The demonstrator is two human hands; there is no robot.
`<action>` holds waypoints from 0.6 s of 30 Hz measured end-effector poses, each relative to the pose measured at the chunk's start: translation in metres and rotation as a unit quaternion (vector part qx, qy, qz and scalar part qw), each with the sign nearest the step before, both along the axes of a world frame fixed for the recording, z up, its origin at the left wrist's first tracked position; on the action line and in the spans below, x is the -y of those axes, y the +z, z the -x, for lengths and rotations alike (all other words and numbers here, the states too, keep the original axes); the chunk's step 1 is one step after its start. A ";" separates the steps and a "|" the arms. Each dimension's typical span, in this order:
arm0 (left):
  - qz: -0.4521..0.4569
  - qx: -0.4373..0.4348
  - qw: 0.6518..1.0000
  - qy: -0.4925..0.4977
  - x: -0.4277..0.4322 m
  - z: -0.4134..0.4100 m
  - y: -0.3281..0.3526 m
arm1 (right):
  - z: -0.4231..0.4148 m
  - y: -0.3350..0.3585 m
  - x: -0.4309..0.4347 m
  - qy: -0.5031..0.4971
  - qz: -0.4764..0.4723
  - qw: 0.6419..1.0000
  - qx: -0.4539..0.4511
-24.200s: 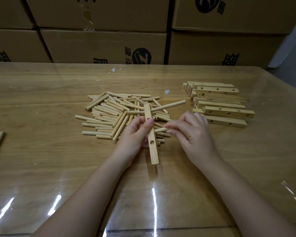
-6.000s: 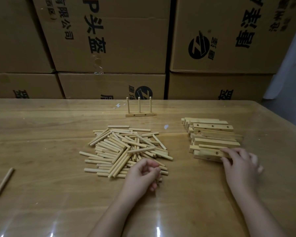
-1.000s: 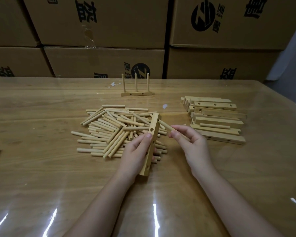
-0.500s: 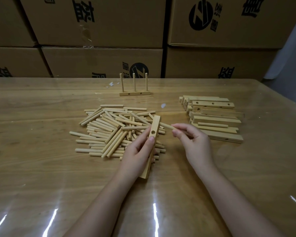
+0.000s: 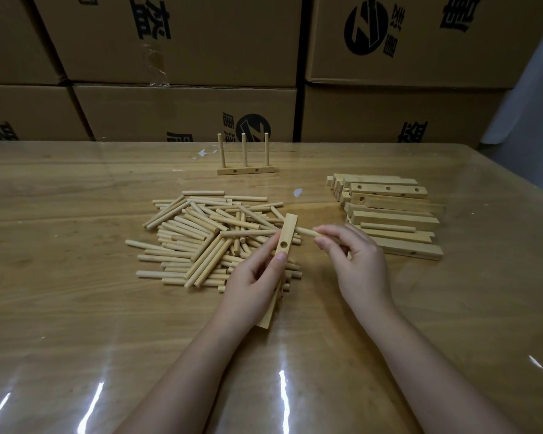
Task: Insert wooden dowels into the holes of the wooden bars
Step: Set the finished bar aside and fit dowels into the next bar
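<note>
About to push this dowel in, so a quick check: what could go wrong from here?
1. The dowel pinched in the right hand meets the bar at a slant, and the hole it aims for is hidden, so it may jam.
2. The left hand grips the bar at its middle only, so a push near the far end could twist it into the pile.

Bare table (image 5: pixel 76 324) is lying open along the near edge and at the left, while the dowel pile (image 5: pixel 210 236) is blocking the middle, the bar stack (image 5: pixel 392 214) is crowding the right, and cardboard boxes (image 5: pixel 182 111) are walling off the back.
</note>
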State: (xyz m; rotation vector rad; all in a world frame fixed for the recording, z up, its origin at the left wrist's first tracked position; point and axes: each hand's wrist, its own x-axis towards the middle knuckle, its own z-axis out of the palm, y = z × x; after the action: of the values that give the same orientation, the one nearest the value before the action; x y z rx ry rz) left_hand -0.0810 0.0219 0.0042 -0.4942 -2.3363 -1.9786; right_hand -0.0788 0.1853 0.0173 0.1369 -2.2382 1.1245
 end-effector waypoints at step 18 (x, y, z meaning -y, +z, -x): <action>0.025 -0.015 1.000 0.002 0.000 -0.002 -0.003 | -0.004 0.000 -0.001 -0.008 -0.020 1.000 0.017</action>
State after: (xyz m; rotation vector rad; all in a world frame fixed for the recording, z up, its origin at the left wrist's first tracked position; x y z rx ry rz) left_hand -0.0793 0.0221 0.0008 -0.5179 -2.3728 -1.9001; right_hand -0.0748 0.1862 0.0172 0.1165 -2.2875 1.0820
